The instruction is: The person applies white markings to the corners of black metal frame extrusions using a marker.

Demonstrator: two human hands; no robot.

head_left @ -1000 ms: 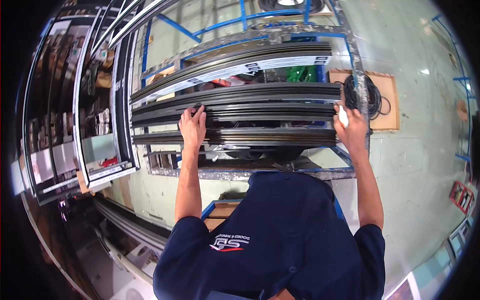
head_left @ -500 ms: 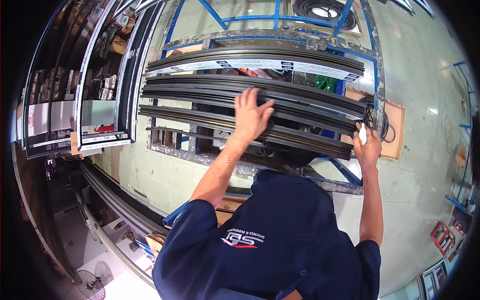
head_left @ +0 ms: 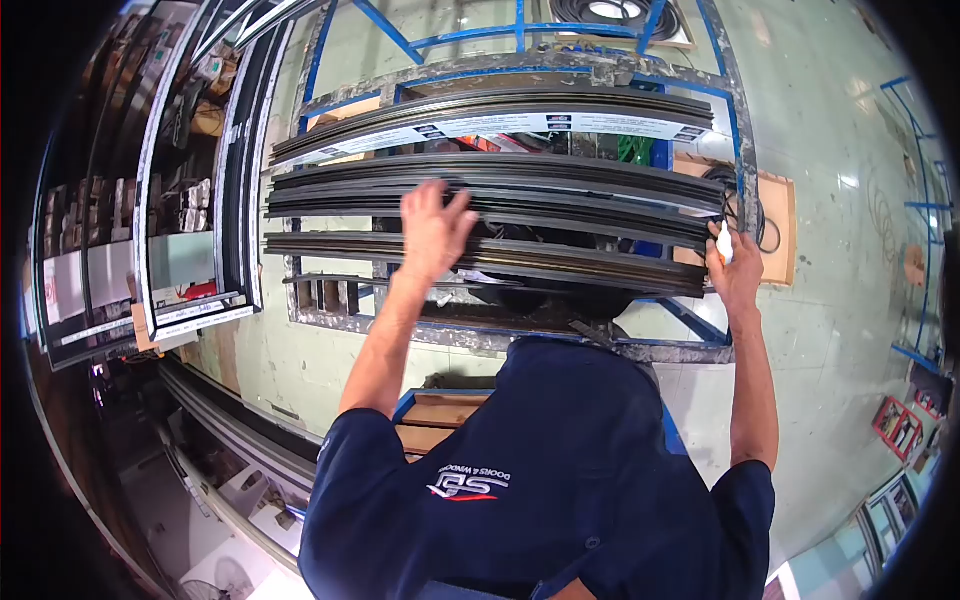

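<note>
Several long dark window-frame profiles lie side by side across a work stand. My left hand point(head_left: 437, 232) rests over the middle profile point(head_left: 560, 215), its fingers apart and fingertips on the top edge; the undersides of the fingers are hidden. At the right end of that profile, my right hand point(head_left: 738, 270) is closed around a small white bottle point(head_left: 725, 243) with an orange part. Its fingertips are close to the profile's end. Nearer my body lies another dark profile point(head_left: 580, 265), and farther off is one with a white printed film point(head_left: 490, 125) on its side.
The stand has a worn grey and blue metal frame point(head_left: 742, 130). A cardboard box point(head_left: 782, 225) with black coiled cord sits right of it, and a black coil point(head_left: 660, 22) lies beyond. Framed window units point(head_left: 150, 200) stand at left. Green and red items show beneath the profiles.
My left hand has slid leftward along the middle profile. My right hand stays at the profile's right end with the bottle. The whole view has shifted slightly.
</note>
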